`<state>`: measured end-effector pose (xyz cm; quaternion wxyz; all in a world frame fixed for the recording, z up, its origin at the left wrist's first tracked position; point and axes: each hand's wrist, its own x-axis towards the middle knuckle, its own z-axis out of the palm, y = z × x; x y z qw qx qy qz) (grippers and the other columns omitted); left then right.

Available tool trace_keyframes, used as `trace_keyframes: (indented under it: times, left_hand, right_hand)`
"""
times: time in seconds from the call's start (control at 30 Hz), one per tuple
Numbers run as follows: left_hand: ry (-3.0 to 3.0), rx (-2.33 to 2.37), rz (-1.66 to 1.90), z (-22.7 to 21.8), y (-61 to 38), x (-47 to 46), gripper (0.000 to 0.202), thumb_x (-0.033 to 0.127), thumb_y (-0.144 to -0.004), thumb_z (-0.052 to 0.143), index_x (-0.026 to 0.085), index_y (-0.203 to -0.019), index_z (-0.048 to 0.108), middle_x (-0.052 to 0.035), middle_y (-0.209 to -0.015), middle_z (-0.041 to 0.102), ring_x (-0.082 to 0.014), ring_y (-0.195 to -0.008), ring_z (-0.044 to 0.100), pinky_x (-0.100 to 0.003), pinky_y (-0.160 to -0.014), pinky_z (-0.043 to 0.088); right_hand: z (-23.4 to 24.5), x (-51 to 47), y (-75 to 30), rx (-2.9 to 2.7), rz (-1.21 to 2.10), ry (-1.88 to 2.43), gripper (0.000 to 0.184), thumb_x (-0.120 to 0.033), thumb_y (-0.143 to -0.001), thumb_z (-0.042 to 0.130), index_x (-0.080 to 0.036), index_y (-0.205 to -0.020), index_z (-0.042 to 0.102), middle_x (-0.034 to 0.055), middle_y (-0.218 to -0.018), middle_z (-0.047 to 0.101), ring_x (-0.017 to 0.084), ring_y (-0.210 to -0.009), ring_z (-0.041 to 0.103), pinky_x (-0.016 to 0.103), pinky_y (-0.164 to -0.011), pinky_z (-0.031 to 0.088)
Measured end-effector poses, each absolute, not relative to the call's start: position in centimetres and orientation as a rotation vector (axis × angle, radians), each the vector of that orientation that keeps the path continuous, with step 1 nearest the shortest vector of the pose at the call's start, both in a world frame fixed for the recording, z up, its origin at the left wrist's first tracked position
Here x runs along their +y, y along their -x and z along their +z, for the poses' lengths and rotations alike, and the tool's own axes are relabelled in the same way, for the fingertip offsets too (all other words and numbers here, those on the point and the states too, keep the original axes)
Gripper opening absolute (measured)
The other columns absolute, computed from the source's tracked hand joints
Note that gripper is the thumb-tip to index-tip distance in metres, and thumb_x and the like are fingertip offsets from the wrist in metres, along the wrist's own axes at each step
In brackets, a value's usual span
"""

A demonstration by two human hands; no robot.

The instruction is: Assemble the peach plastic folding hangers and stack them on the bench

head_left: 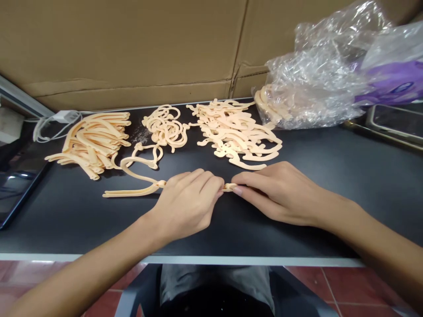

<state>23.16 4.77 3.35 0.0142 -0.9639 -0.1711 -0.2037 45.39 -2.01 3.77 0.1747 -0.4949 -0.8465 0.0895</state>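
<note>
The left hand point(188, 200) and the right hand point(274, 193) meet fingertip to fingertip at table centre, both pinched narrow on one long peach-coloured plastic strip point(132, 192). Its long axis runs toward nine o'clock from the left hand, flat on the black tabletop point(346, 176); only a short stub shows between the fingers. Both hands are equally near the joint. At twelve o'clock lie a pile of curved peach pieces point(238, 132), a coil of looped pieces point(165, 125) and a bundle of straight strips point(94, 141). A crinkled clear plastic bag point(317, 75) sits at two o'clock. Bare table lies toward three o'clock.
</note>
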Motion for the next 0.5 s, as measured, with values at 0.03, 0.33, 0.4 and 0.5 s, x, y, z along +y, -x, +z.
trace_keyframes:
  times: [0.03, 0.33, 0.4, 0.5]
  left_hand:
    - [3.002, -0.532, -0.638, 3.31, -23.14, 4.80, 0.017, 0.019, -0.099, 0.048, 0.016, -0.085, 0.058, -0.0012, -0.074, 0.063, -0.0166, -0.065, 0.057, -0.030, -0.058, 0.042]
    - [3.012, -0.548, -0.700, 2.85, -23.11, 4.84, 0.010, 0.022, -0.096, 0.054, 0.016, -0.089, 0.058, -0.0010, -0.079, 0.064, -0.0161, -0.068, 0.058, -0.030, -0.057, 0.042]
    - [3.024, -0.548, -0.709, 2.87, -23.11, 4.88, 0.011, 0.023, -0.097, 0.055, 0.016, -0.089, 0.059, -0.0010, -0.079, 0.064, -0.0156, -0.068, 0.058, -0.029, -0.057, 0.042]
    - [3.021, -0.527, -0.733, 2.92, -23.12, 4.97, 0.013, 0.022, -0.098, 0.053, 0.015, -0.088, 0.058, -0.0008, -0.077, 0.064, -0.0149, -0.066, 0.057, -0.029, -0.056, 0.040]
  right_hand:
    - [3.84, -2.01, -45.43, -2.388, 0.296, 1.410, 0.035, -0.033, -0.105, 0.039, -0.018, -0.093, 0.067, -0.0003, -0.063, 0.061, 0.012, -0.054, 0.049, 0.030, -0.057, 0.026]
    - [4.45, -1.87, -45.91, -2.377, 0.584, 1.420, 0.037, -0.035, -0.105, 0.037, -0.018, -0.087, 0.064, -0.0018, -0.064, 0.056, 0.011, -0.057, 0.047, 0.029, -0.060, 0.030]
    - [4.46, -1.80, -45.91, -2.361, 0.625, 1.420, 0.036, -0.034, -0.105, 0.037, -0.018, -0.086, 0.063, -0.0017, -0.066, 0.056, 0.011, -0.059, 0.047, 0.029, -0.061, 0.030]
    - [4.51, -1.69, -45.94, -2.321, 0.710, 1.436, 0.035, -0.036, -0.105, 0.038, -0.018, -0.088, 0.064, -0.0021, -0.067, 0.056, 0.011, -0.059, 0.047, 0.029, -0.060, 0.030]
